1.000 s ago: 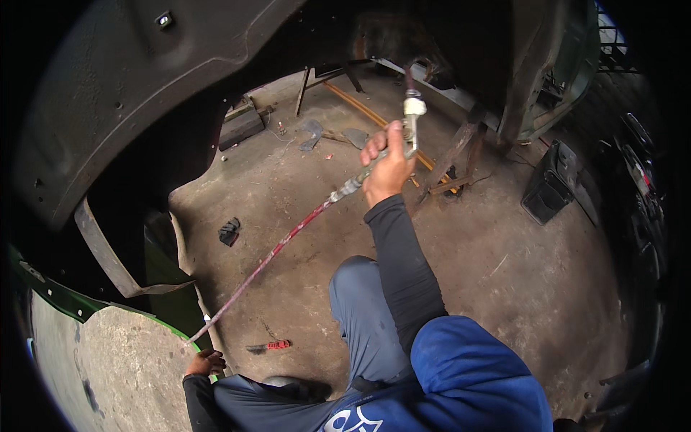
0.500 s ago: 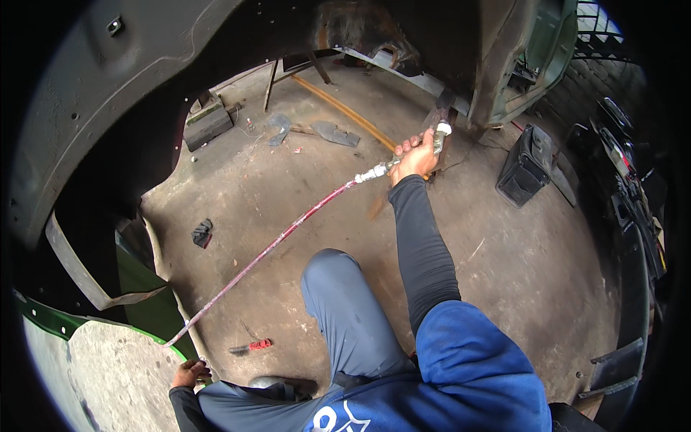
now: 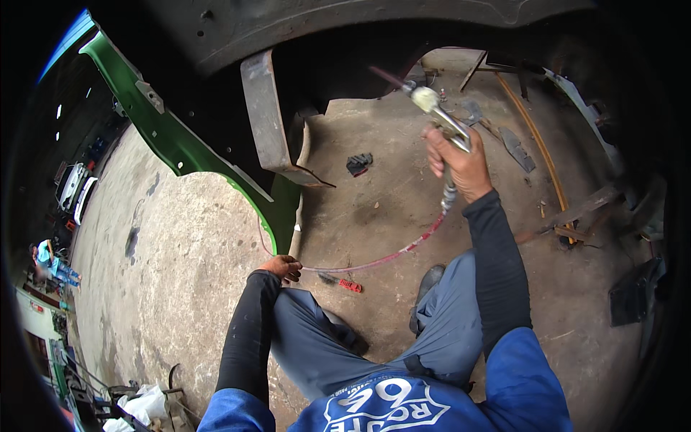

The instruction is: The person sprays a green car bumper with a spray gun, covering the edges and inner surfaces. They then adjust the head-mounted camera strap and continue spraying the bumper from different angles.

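Concrete floor [image 3: 173,245]: grey-brown and stained, running beneath a dark curved metal body panel [image 3: 309,29].
Gun-shaped silver metal tool [image 3: 450,121]: raised in the air, its cream-white collar [image 3: 426,99] and blurred, thin reddish rod pointing up and left, beyond the fingers.
Right hand [image 3: 464,162]: fingers curled around the tool's handle and clamped on it, fingertips showing on the left side.
Red-stained pale hose [image 3: 392,257]: leaves the tool just below the right hand, sags, and curves across to the left fingertips.
Left hand [image 3: 283,268]: fingers bent and close together, at the lower tip of a long green metal panel [image 3: 176,140]; whether they grip hose or panel, I cannot tell.
Red-handled dark brush [image 3: 350,286]: on the floor, near the hose.
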Motion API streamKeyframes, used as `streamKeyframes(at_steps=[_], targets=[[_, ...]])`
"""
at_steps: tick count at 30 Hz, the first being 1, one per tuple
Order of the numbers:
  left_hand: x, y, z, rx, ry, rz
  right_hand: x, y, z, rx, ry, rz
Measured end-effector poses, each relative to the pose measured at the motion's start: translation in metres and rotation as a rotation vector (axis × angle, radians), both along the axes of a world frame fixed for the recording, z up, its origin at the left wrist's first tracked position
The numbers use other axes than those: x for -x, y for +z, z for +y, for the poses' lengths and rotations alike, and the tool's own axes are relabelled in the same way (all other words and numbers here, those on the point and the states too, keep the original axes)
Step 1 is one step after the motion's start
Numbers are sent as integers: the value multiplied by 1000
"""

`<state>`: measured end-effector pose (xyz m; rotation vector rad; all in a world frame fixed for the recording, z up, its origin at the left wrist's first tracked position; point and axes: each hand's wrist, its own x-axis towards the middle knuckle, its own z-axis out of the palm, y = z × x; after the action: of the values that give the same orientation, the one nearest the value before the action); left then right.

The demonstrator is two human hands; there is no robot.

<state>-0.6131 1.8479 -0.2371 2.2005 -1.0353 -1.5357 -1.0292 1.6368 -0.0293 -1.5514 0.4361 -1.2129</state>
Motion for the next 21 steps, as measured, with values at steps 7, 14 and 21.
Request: streamKeyframes(at_steps=[7,14,21], targets=[[-17,4,25,-55,105,30,-65,-23,-12,-147,63,172],[-10,1,4,-63,124,109,-64,-34,7,-102,222,199],[-8,4,-3,-37,148,194,-49,-41,-1,-126,303,114]])
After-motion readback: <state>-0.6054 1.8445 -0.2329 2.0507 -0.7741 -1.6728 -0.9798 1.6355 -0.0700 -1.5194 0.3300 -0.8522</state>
